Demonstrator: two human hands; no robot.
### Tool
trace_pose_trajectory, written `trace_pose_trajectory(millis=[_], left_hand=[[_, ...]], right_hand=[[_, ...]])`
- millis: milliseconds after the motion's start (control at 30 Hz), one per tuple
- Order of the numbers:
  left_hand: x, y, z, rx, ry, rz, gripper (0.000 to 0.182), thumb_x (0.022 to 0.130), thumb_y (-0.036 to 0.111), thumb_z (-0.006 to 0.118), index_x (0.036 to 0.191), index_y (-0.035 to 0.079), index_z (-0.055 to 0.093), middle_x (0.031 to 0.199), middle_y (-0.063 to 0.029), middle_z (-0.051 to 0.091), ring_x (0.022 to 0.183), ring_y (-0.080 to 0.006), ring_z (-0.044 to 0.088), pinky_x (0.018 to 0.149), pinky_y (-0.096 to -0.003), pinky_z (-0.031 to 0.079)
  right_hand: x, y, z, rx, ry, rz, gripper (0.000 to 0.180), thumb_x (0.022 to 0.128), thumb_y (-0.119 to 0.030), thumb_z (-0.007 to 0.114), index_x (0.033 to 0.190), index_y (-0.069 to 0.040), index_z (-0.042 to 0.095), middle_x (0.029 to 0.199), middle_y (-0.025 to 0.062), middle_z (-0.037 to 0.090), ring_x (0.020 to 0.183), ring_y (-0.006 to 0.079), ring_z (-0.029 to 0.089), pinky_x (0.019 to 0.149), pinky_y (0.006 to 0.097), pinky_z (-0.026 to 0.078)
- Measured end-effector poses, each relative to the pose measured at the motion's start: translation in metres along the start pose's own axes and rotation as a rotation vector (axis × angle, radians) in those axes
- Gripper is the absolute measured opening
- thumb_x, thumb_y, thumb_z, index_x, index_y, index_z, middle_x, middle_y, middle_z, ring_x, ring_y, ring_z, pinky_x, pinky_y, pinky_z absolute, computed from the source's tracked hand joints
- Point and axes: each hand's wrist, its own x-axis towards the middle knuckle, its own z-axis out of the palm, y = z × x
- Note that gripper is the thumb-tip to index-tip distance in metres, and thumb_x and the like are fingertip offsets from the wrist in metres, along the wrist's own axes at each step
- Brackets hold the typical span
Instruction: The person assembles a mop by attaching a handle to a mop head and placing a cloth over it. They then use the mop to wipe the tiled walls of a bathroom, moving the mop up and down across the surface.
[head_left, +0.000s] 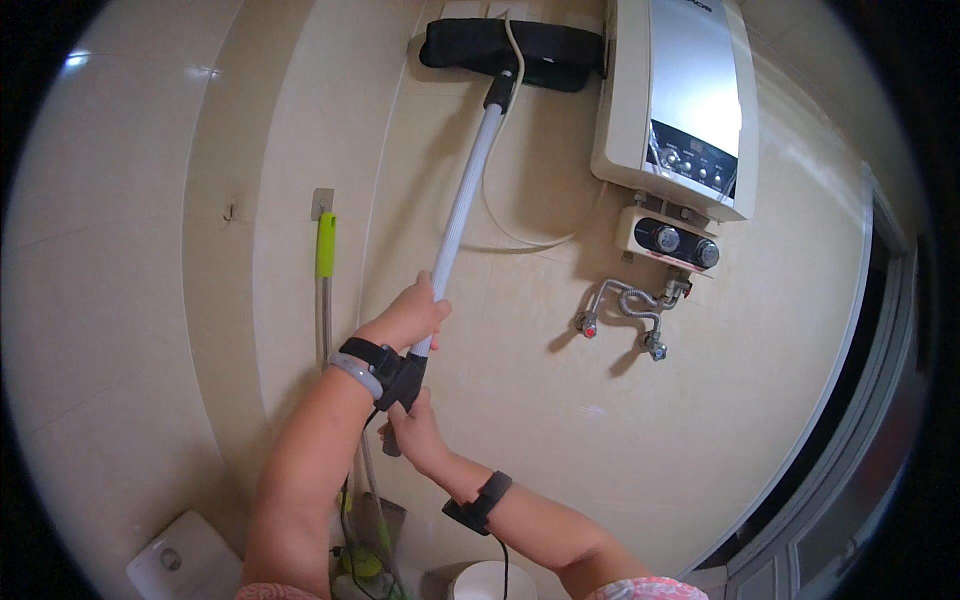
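Note:
My left hand (405, 313) is wrapped around the pale ribbed pole (463, 187) of a long-handled wiper. Lower down, my right hand (421, 439) grips the black handle (391, 444) at the pole's bottom end. The pole slants up and to the right. Its wide black head (472, 46) is at the top of the tiled wall, just left of a wall-mounted water heater (694, 82). A pale power cord (519, 67) crosses in front of the head and loops down. I cannot tell whether the head presses on the wall.
Beneath the heater are a control unit with two knobs (675, 238) and metal hoses with valves (589, 324). A green-handled mop (325, 244) hangs from a wall hook at left. A toilet tank (184, 559) and white bucket (495, 581) sit below. A door frame (847, 457) is at right.

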Motion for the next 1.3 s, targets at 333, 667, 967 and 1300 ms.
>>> trace_pose_trajectory(millis=[333,667,967,1300], left_hand=[[-0.07,-0.087,0.065,-0.044,-0.08,-0.116,0.031,0.088,0.014,0.049,0.107,-0.003,0.031,0.073,-0.0152,0.053,0.05,-0.0229,0.057,0.043,-0.0368,0.046],[-0.206,-0.176,0.159,-0.086,-0.196,-0.359,0.03,0.089,0.018,0.05,0.102,-0.002,0.031,0.068,-0.0144,0.057,0.052,-0.0241,0.061,0.047,-0.0381,0.048],[-0.26,-0.205,0.201,-0.081,-0.249,-0.475,0.043,0.088,0.021,0.052,0.113,-0.006,0.03,0.066,-0.0143,0.061,0.055,-0.0253,0.063,0.049,-0.0384,0.049],[-0.081,-0.083,0.065,-0.099,-0.003,-0.085,0.029,0.088,0.012,0.05,0.106,-0.002,0.032,0.064,-0.0107,0.052,0.045,-0.0217,0.055,0.038,-0.0358,0.045]], right_hand=[[-0.097,0.062,-0.025,0.004,-0.163,0.104,0.033,0.088,-0.003,0.049,0.119,0.002,0.04,0.095,0.012,0.055,0.079,0.0211,0.056,0.071,0.0343,0.047],[-0.267,0.169,-0.054,-0.375,-0.201,0.509,0.032,0.091,-0.027,0.051,0.1,0.004,0.056,0.078,0.0238,0.06,0.075,0.0285,0.063,0.06,0.0404,0.048],[-0.347,0.245,-0.062,-0.42,-0.106,0.274,0.041,0.089,-0.015,0.052,0.124,0.001,0.037,0.091,0.0152,0.055,0.069,0.0257,0.055,0.064,0.0381,0.048],[-0.114,0.052,-0.042,-0.094,-0.163,0.097,0.03,0.09,-0.017,0.056,0.108,0.002,0.041,0.087,0.0185,0.06,0.073,0.0292,0.061,0.066,0.0397,0.048]])
